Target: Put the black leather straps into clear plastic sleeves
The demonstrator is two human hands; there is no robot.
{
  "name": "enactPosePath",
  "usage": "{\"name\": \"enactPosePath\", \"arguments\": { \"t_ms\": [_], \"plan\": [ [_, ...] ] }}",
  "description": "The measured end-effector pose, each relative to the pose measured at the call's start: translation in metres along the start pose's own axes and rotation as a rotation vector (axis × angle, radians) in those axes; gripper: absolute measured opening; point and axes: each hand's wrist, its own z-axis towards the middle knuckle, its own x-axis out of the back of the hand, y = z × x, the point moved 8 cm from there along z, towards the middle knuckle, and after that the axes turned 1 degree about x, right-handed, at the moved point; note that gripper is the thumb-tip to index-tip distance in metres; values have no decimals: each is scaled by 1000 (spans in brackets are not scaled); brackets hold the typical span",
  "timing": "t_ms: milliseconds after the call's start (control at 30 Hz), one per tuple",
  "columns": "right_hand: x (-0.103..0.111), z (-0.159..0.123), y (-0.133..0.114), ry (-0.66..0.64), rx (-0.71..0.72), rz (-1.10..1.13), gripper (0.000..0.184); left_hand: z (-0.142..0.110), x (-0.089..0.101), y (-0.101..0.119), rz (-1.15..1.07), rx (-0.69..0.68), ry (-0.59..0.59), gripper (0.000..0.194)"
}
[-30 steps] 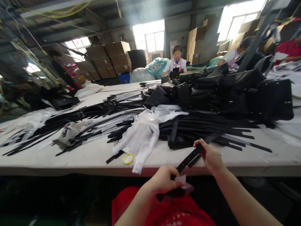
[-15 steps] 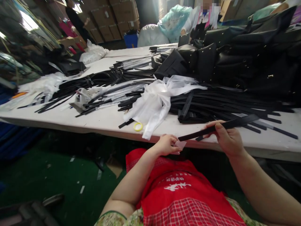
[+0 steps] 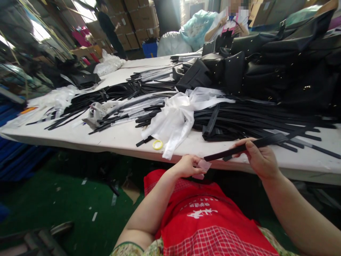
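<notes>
My right hand (image 3: 258,159) grips a long black strap (image 3: 266,141) near its middle, holding it level just above the table's front edge (image 3: 117,148). My left hand (image 3: 188,166) is closed in a pinch on a small pale pink scrap (image 3: 203,165), right below the strap's near end. Both hands hover in front of my red apron (image 3: 202,220). Behind them lies a thick pile of black straps (image 3: 247,117) with a bundle of white plastic wrap (image 3: 176,117) on it.
A yellow ring (image 3: 157,144) lies near the table edge. Black bags (image 3: 266,71) are stacked at the back right. More straps (image 3: 106,96) and plastic spread left. A person (image 3: 234,17) works at the far end, another person (image 3: 108,26) stands by stacked cartons. Green floor is below left.
My view has tilted down and left since a second ago. The strap went from slanting down into my lap to level in my right hand, its near end now free beside my left hand's scrap.
</notes>
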Motion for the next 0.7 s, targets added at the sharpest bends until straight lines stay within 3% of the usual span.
{"name": "enactPosePath", "arguments": {
  "t_ms": [133,267,367,433,467,533,633,700],
  "plan": [
    [-4,3,1,-61,-50,-122,42,-2,-5,-3,-92,8,-70,25],
    [-34,-5,14,-202,-132,-266,50,0,-12,3,-235,9,-72,35],
    [-68,-20,37,-304,-231,-151,55,4,-19,2,-355,15,18,45],
    [-79,-25,59,-346,-356,6,56,6,-21,-8,-413,43,105,50],
    [-75,-23,70,-322,-421,82,55,6,-23,-15,-406,75,137,50],
    [-48,-9,87,-138,-489,223,48,4,-25,-30,-357,146,157,50],
    [1,9,93,197,-405,315,38,5,-32,-43,-359,214,119,56],
    [-1,6,90,179,-376,252,39,11,-37,-39,-405,204,95,62]
  ]
}}
